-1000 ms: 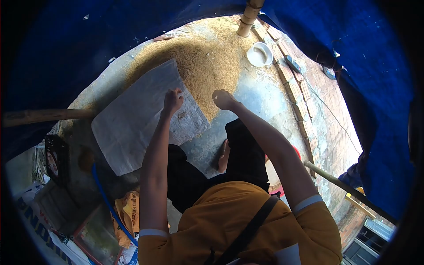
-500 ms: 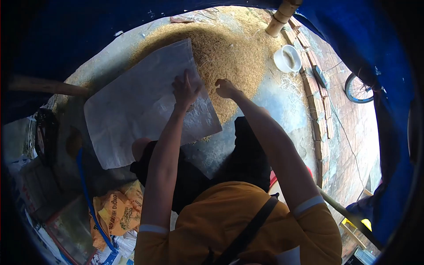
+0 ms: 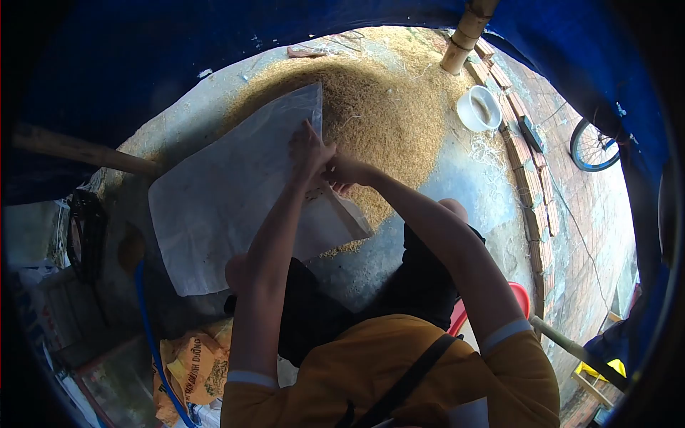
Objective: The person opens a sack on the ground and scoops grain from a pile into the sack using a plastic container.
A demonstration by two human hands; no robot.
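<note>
Woven white plastic is what your hands work at: your left hand (image 3: 308, 151) lies on the sack's (image 3: 228, 192) edge, fingers pressed together, while your right hand (image 3: 341, 171) pinches that same edge just beside it. The sack lies flat on the concrete floor (image 3: 435, 182), its far corner touching the heap of golden grain (image 3: 382, 107). Beyond the heap stands a white bowl (image 3: 479, 108) near a bamboo pole (image 3: 466, 36). Well behind the sack lies a yellow printed bag (image 3: 189, 364).
</note>
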